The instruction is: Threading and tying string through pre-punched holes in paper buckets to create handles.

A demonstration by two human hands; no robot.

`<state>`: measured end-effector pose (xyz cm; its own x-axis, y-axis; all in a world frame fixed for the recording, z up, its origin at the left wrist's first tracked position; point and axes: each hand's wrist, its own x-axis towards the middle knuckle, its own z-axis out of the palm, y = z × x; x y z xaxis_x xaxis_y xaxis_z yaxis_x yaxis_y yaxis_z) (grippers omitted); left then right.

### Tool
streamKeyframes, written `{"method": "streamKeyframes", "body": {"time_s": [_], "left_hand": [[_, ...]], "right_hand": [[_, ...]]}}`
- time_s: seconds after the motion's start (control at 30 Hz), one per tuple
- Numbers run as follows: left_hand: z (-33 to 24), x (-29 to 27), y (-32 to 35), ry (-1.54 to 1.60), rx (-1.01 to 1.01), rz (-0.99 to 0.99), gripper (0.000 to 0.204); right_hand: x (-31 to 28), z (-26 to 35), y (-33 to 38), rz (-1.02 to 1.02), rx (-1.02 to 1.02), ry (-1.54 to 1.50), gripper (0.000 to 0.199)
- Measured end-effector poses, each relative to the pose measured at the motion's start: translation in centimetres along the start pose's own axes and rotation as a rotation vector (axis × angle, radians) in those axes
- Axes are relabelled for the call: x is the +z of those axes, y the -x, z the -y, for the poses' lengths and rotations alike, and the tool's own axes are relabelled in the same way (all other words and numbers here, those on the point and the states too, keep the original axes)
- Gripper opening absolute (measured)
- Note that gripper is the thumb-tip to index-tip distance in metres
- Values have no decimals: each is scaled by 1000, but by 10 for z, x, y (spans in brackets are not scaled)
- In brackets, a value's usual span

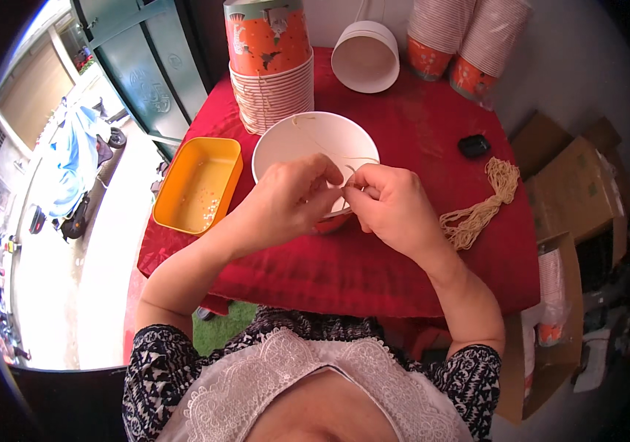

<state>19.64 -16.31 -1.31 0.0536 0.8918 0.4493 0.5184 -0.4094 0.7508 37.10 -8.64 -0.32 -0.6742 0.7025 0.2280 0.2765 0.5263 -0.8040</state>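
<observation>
A white-lined paper bucket (278, 147) with an orange outside stands at the near middle of the red-covered table. Over its near rim my two hands meet, fingertips almost touching. A thin beige cord (352, 158) loops across the bucket's mouth and runs into my fingers. My right hand (392, 199) is closed in a pinch on the cord, by the bucket's right rim. On the left, my left hand (296, 195) is also closed, thumb and forefinger pinching at the cord. The exact spot between the fingertips is partly hidden.
A yellow tray (201, 166) with small pale bits sits left. Behind stand stacked orange buckets (274, 92), a white bucket (365, 59) on its side and plastic-wrapped stacks (444, 44). A black object (474, 146) and a cord bundle (503, 184) lie right. Cardboard boxes (569, 184) flank the table.
</observation>
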Motion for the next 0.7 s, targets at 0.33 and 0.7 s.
{"method": "streamKeyframes", "body": {"time_s": [0.33,0.7], "left_hand": [[-8,-3,-10,-18,-128,194,11],[-11,-4,-13,-218,-115,197,13]], "right_hand": [[8,-3,9,-24,-47,-338,10],[2,-8,12,-107,-193,-339,12]]}}
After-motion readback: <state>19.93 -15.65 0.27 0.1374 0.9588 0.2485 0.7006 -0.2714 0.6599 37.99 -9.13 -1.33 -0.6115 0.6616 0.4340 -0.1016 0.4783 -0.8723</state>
